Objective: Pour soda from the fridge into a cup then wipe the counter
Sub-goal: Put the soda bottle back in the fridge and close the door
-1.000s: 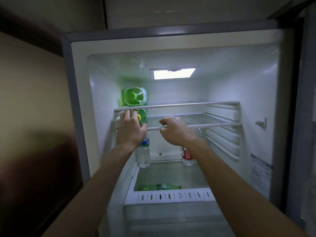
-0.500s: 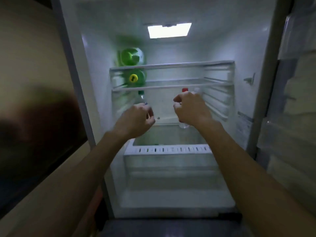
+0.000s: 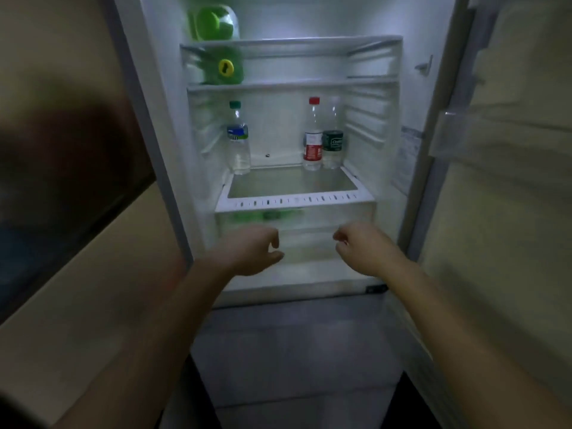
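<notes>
The fridge (image 3: 161, 119) stands open in front of me. Two green soda bottles lie on their sides at the left: one (image 3: 215, 23) on the top shelf, one with a yellow cap (image 3: 224, 68) on the shelf below. Another green bottle (image 3: 266, 215) lies in the clear bottom drawer (image 3: 340, 218). My left hand (image 3: 252, 250) and my right hand (image 3: 360, 247) hover in front of that drawer, fingers loosely curled, holding nothing.
Three clear bottles stand on the lower shelf: a green-capped one (image 3: 238, 140) at the left, a red-capped one (image 3: 312, 137) and a dark-labelled one (image 3: 332, 140) at the right. The fridge door (image 3: 501, 150) hangs open on the right. A dark panel (image 3: 62, 181) is left.
Both hands have dropped from the upper shelves down to the front of the bottom drawer, and the view has tilted downward. The left hand let go of the yellow-capped bottle.
</notes>
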